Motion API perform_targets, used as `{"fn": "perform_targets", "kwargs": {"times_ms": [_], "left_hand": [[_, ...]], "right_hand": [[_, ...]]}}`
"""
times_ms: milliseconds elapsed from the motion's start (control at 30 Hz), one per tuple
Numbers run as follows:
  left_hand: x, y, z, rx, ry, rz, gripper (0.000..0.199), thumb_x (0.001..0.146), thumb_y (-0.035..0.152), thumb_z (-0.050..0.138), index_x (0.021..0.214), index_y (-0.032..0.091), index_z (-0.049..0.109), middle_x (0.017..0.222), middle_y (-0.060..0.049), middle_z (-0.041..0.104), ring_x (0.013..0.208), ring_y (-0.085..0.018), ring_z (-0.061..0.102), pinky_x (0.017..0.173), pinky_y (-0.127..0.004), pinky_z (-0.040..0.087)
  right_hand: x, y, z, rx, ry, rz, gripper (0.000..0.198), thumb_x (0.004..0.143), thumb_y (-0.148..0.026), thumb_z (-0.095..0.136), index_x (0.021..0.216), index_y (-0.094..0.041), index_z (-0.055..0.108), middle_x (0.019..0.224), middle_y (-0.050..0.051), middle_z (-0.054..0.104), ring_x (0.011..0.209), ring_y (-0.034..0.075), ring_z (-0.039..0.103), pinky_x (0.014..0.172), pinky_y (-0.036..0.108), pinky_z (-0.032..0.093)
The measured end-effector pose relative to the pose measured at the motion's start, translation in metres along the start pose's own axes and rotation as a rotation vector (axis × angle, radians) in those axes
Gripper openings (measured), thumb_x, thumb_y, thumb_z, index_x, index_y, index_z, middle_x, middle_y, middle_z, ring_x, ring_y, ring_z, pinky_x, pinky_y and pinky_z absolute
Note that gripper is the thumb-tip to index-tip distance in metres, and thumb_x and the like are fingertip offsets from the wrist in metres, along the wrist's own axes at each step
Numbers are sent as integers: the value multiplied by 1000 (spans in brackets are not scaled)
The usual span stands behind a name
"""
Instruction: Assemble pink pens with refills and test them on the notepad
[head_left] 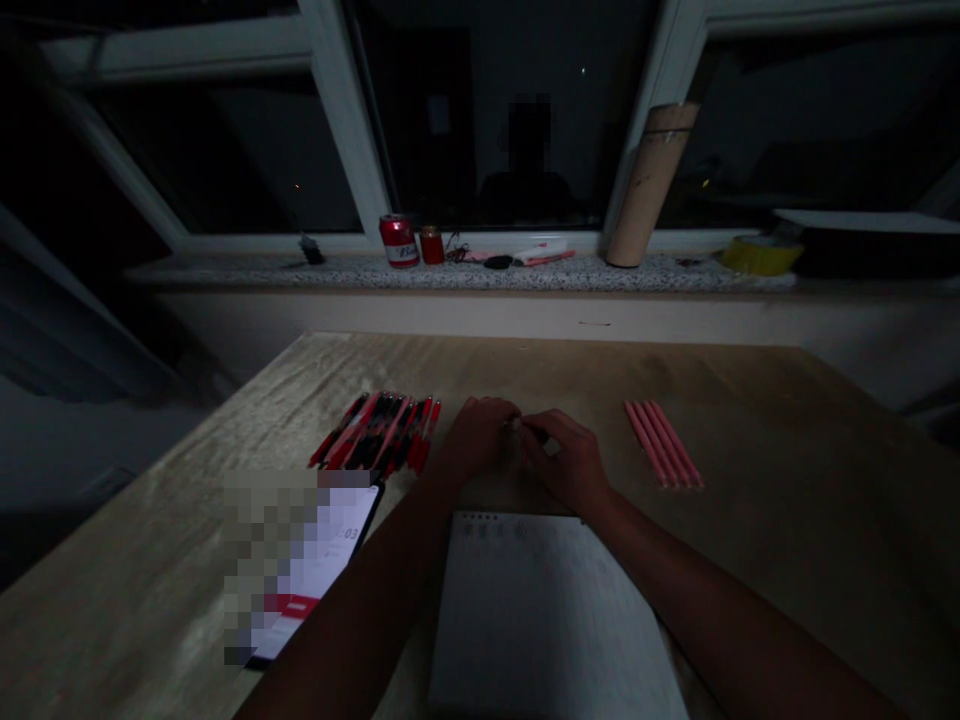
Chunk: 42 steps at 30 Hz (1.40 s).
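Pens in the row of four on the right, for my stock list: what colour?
The pens look pink, in the head view.

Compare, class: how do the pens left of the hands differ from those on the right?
The left pens mix red, black and pink; the right pens are all pink. The left pens outnumber the right pens, which appear to be four. Both groups lie side by side on the table.

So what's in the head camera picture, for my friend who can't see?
A person's left hand and right hand meet at a small, unclear object over a dim table. Red, black and pink pens and a lit phone lie left, four pink sticks right, white paper nearest.
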<state>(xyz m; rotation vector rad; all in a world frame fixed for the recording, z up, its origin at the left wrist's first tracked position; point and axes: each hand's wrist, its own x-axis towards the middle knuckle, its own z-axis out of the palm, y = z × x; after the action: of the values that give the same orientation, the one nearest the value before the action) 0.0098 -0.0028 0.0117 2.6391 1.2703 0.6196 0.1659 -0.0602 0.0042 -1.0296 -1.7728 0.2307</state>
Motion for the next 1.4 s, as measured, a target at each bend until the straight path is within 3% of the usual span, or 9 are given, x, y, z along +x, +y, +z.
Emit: {"fn": "perform_targets", "kwargs": {"times_ms": [133, 267, 433, 567, 867, 1033, 1200, 1400], "left_hand": [[2, 0, -13, -163, 53, -67, 22, 79, 18, 48, 93, 18, 65, 81, -3, 68, 73, -14, 61, 70, -24, 44], [3, 3, -28, -308, 15, -90, 21, 82, 25, 47, 86, 16, 66, 71, 0, 66, 62, -10, 58, 58, -19, 41], [3, 10, -37, -340, -46, -5, 26, 84, 29, 45, 80, 14, 66, 71, -1, 66, 63, -9, 57, 59, -19, 39], [3, 11, -37, -357, -87, -34, 26, 82, 31, 49, 79, 13, 67, 69, -1, 66, 61, -9, 56, 57, -19, 37], [2, -1, -35, -272, -75, -124, 26, 82, 30, 47, 78, 14, 68, 68, 0, 65, 59, -8, 52, 55, -19, 35], [-1, -9, -39, -41, -87, -251, 25, 81, 30, 46, 79, 14, 65, 72, -3, 66, 66, -13, 56, 59, -21, 38], [-5, -16, -34, 128, -136, -408, 27, 79, 33, 50, 98, 17, 60, 86, -7, 67, 78, -17, 61, 69, -26, 43], [-6, -13, -18, 168, -181, -448, 25, 83, 32, 44, 98, 20, 59, 94, -8, 66, 87, -19, 61, 74, -29, 44]], "right_hand": [[0, 0, 1, -8, -7, 10, 12, 84, -22, 53, 89, -20, 64, 77, 4, 64, 65, 13, 59, 63, 26, 48], [0, 1, 4, -18, -21, 39, 13, 81, -23, 58, 91, -20, 65, 76, 3, 65, 63, 13, 60, 62, 25, 48], [0, 3, 5, -41, -50, 133, 18, 81, -28, 58, 95, -19, 66, 78, 5, 69, 64, 14, 62, 62, 25, 48], [-1, 4, 5, -42, -128, 197, 18, 79, -27, 59, 92, -19, 66, 77, 4, 70, 65, 14, 63, 62, 24, 47], [4, 9, -3, -160, -373, 249, 15, 79, -26, 55, 85, -21, 69, 75, 3, 70, 64, 15, 62, 58, 23, 40], [12, 14, -14, -252, -426, 221, 17, 81, -28, 54, 81, -19, 68, 73, 3, 69, 62, 13, 60, 55, 22, 36], [15, 13, -19, -305, -507, 184, 19, 83, -25, 51, 88, -20, 69, 82, 4, 70, 69, 14, 61, 61, 22, 39], [15, 14, -20, -419, -559, 160, 24, 86, -26, 48, 97, -21, 68, 92, 7, 68, 84, 17, 61, 72, 25, 41]]}}
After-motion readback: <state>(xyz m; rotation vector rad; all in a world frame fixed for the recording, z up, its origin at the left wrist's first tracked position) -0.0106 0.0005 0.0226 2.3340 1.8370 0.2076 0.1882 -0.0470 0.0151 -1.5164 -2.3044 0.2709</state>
